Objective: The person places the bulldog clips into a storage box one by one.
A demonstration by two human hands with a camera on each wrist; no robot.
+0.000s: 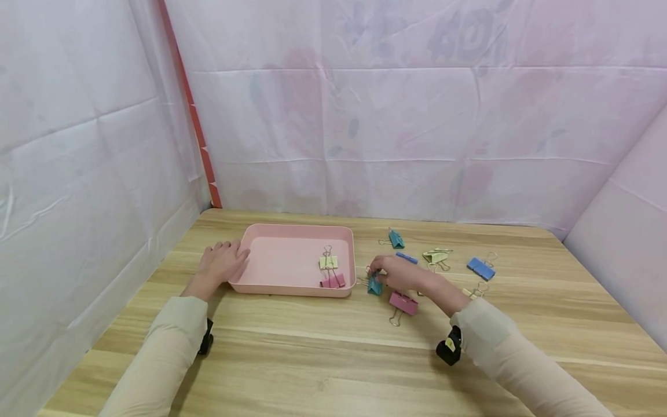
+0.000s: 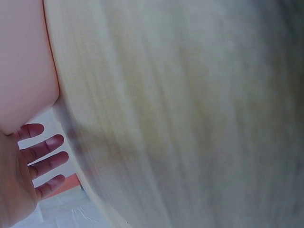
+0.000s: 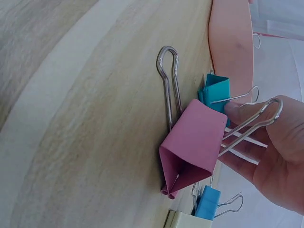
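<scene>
My left hand (image 1: 221, 263) rests at the left end of a pink tray (image 1: 292, 289), touching its rim with the fingers spread and fairly straight. In the left wrist view, those fingers (image 2: 47, 164) extend past the tray's corner. Just right of the tray, my right hand (image 1: 398, 272) pinches a teal binder clip (image 1: 374, 285) that is at the tabletop. The right wrist view shows the thumb against this teal clip, with part of it hidden by the hand. Nearer the camera sits a pink binder clip (image 3: 197, 137), its wire handles spread apart.
Inside the tray lie a yellow binder clip (image 1: 328, 263) and a pink one (image 1: 333, 281). Around the right hand are another teal clip (image 1: 396, 238), a blue clip (image 1: 481, 268), a yellow clip (image 1: 435, 256) and several others. White cloth (image 1: 396, 145) hangs behind the table.
</scene>
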